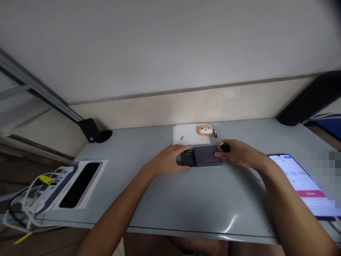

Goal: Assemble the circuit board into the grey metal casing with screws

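A dark grey rectangular device case [209, 155] lies on the desk, its cover offset to the right so that a green circuit board [189, 153] shows at the left. My left hand [170, 159] grips the exposed left end, thumb and fingers on opposite long sides. On the right, my right hand [237, 153] has a fingertip against the cover's right end. Tucked in its curled fingers is a black screwdriver [225, 147] with a yellow end; its shaft is hidden. Behind the case, several tiny black screws [181, 138] lie on white paper [188, 132].
An orange animal-face earbud case [205, 130] sits on the paper. To the right lies a lit phone [301, 181] showing a timer. A dark phone [80, 185] and a power strip [57, 186] with cables are at the left. The grey desk [197, 202] meets a wall behind.
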Available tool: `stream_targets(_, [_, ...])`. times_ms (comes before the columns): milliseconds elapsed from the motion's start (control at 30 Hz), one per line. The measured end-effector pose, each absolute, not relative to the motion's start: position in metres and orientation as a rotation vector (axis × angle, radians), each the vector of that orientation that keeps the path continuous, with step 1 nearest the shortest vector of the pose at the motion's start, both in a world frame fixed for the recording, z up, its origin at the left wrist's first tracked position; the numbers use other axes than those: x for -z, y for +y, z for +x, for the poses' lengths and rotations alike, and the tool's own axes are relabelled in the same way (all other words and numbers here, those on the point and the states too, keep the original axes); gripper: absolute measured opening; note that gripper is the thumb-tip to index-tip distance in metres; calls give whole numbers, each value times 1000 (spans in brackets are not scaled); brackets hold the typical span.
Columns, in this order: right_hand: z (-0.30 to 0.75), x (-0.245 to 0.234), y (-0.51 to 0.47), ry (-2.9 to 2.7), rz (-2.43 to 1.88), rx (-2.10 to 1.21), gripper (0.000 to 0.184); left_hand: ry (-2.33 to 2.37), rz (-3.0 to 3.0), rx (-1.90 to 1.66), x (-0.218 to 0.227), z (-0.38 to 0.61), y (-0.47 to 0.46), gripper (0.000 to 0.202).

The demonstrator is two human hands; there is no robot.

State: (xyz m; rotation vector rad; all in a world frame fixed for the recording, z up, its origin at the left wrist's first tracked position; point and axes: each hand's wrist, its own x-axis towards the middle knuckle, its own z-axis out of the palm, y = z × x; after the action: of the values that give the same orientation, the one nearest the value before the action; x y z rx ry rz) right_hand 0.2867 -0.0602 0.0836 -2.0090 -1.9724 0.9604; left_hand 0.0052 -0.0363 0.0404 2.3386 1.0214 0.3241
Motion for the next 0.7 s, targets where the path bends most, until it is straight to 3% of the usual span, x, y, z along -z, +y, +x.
stream_targets(233, [322,-93,-60,-1884,-2203,-867,32,955,2381,-368,-45,1,-39,63])
stream_targets(400, [331,-100,-65,-1684,-2168,-759,42,887,2417,-387,-42,3,-41,65])
stream_targets(533, [316,-106,-69,-1350,-1764,-787,51,916,2484,-469,-31,21,-48,56])
stream_targets(700, [273,-105,-69,-1175,-1111,-922,43,959,2526,-569,-17,37,-55,49])
